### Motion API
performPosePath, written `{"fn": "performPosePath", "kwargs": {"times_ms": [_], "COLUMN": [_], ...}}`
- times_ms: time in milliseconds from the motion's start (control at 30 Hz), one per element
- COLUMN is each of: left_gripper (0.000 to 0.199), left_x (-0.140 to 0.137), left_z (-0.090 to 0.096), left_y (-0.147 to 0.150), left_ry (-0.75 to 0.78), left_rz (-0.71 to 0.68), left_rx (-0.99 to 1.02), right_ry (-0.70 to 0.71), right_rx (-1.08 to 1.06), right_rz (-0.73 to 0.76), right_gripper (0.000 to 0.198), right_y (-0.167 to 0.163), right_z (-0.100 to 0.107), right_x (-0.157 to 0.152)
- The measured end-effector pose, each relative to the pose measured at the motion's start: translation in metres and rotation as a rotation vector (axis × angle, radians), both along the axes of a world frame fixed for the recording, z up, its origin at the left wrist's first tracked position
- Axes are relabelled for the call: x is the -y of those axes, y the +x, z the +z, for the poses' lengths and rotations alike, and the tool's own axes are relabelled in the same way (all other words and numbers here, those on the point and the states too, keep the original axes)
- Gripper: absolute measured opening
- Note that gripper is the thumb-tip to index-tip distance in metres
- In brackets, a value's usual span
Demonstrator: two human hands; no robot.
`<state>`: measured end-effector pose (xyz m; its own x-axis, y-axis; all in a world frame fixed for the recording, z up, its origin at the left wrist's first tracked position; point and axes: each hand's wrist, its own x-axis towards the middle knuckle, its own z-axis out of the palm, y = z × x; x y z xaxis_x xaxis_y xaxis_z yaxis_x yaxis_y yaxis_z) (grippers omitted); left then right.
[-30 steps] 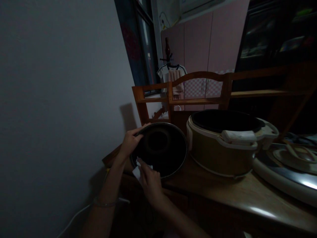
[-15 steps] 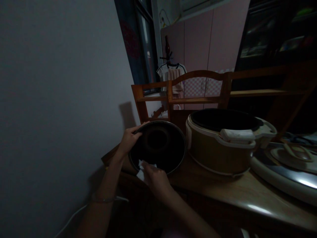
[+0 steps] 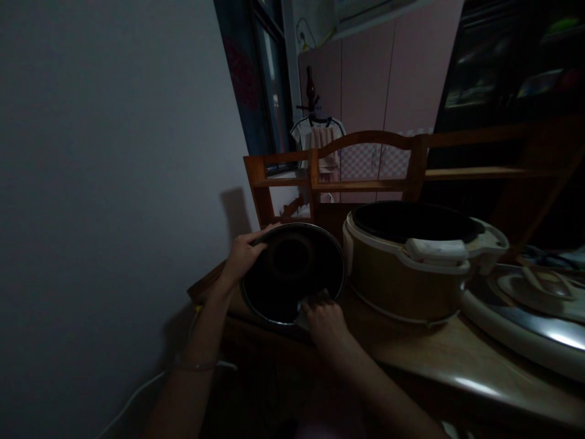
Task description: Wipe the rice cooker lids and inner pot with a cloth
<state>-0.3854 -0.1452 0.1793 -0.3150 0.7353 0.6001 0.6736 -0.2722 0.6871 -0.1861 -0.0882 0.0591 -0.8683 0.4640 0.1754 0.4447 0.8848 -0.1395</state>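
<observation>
A dark round cooker pot (image 3: pixel 283 286) is tilted on its side at the left end of the wooden tabletop, its opening facing me. My left hand (image 3: pixel 243 255) grips its upper left rim, thumb inside and fingers behind. At the lower right rim, my right hand (image 3: pixel 325 318) presses a white tissue (image 3: pixel 302 318) against the edge; the fingers are closed on it and mostly cover it. Just right of the pot stands a large gold and white cooker body (image 3: pixel 397 286) with a black interior and a white side handle (image 3: pixel 437 249).
A cooker lid (image 3: pixel 539 317) with a shiny metal band lies on the wooden tabletop (image 3: pixel 411 350) at the right. Behind rises a wooden shelf rail (image 3: pixel 365 137). The wall (image 3: pixel 114 183) is close on the left, with a white cable (image 3: pixel 137 393) below.
My right hand has slid the tissue along the pot's rim from the lower left to the lower right. My left hand keeps its hold, and the pot has barely shifted.
</observation>
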Motion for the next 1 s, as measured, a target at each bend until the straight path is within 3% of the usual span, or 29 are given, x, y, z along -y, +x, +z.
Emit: {"fn": "performPosePath", "kwargs": {"times_ms": [167,467,600,767,1000], "left_gripper": [0.051,0.05,0.051,0.049,0.05], "left_x": [-0.005,-0.015,-0.017,-0.015,-0.022], "left_z": [0.0,0.006,0.007,0.006,0.013], "left_y": [-0.002,0.009,0.009,0.008,0.019], "left_ry": [-0.028,-0.063,-0.059,-0.045,-0.078], "left_rz": [0.02,0.06,0.077,0.088,0.082], "left_rx": [-0.012,-0.135,-0.154,-0.172,-0.24], "right_ry": [-0.003,-0.063,-0.222,-0.411,-0.47], "right_rx": [0.027,-0.041,-0.198,-0.391,-0.441], "right_rz": [-0.022,-0.002,0.023,0.079,0.21], "right_gripper": [0.031,0.028,0.024,0.038,0.044], "right_y": [0.001,-0.016,-0.033,-0.045,-0.032], "right_z": [0.005,-0.004,-0.006,-0.013,-0.019], "right_x": [0.0,0.02,0.03,0.037,0.026]}}
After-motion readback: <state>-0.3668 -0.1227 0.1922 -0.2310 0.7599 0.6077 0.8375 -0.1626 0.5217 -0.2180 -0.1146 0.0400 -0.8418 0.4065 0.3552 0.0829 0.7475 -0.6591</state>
